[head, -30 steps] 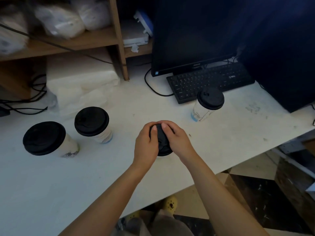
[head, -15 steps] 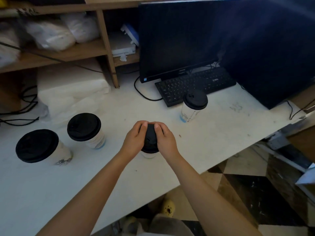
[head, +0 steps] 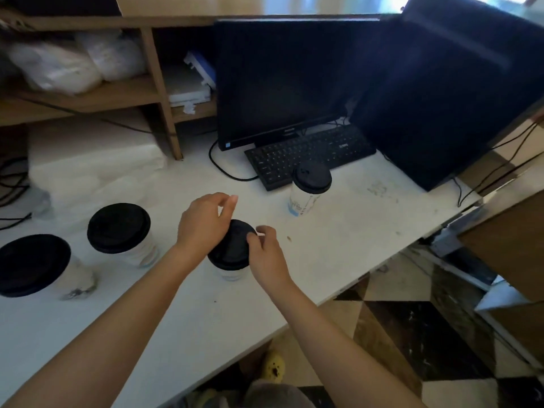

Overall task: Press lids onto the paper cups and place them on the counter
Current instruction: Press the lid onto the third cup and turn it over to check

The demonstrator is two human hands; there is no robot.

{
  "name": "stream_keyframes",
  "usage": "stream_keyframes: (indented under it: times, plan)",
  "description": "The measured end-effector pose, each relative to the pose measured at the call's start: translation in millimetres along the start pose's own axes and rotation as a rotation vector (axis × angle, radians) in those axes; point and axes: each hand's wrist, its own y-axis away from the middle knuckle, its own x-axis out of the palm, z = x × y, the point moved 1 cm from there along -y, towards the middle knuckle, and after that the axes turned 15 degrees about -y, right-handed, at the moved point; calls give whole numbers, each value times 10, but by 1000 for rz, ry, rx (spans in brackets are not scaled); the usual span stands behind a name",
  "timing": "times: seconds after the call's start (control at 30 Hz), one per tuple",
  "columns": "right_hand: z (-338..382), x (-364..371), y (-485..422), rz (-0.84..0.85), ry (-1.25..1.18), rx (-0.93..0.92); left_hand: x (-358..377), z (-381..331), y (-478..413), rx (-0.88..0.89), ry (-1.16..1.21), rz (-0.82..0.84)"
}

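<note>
A white paper cup [head: 232,274] with a black lid [head: 231,250] stands on the white counter [head: 353,231] near its front edge. My left hand [head: 203,226] hovers over the lid's left side with fingers loosely curled, holding nothing. My right hand [head: 266,256] is at the lid's right rim; its thumb touches the edge and the fingers are loosely bent. Three more lidded cups stand on the counter: a left cup [head: 119,228], a far-left cup [head: 32,265], and a cup by the keyboard [head: 312,178].
A black keyboard [head: 309,153] and dark monitor [head: 279,78] stand at the back. A large dark box [head: 456,83] fills the right. Wooden shelves [head: 123,94] with bags sit at the back left, cables [head: 14,184] at the far left. The counter's front edge runs diagonally above a tiled floor.
Both hands were pressing down on the lid together; now they have lifted and spread apart, uncovering the lid. The camera has tilted up a little.
</note>
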Motion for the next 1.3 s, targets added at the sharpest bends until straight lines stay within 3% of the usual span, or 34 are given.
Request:
stream_keyframes:
  times: [0.13,0.53,0.73,0.83,1.0,1.13,1.3]
  plan:
    - [101,72,-136,56,87,-101,219,-74,207,-8,-31,106]
    - [-24,149,-167,18,-74,-94,271,-102,219,-5,-94,58]
    - [-75,81,74,20,-188,-45,127,-84,120,135,252,227]
    - [-195,10,238,62,-225,-29,62,-64,-20,275,106,262]
    - [-514,-66,369,142,-107,-63,-98,-109,-7,238,-269,22]
    - [-560,-69,214,297,-21,-59,89,-257,263,226,-426,191]
    - [-595,6,-78,393,11,5,198,-253,293,206,-457,119]
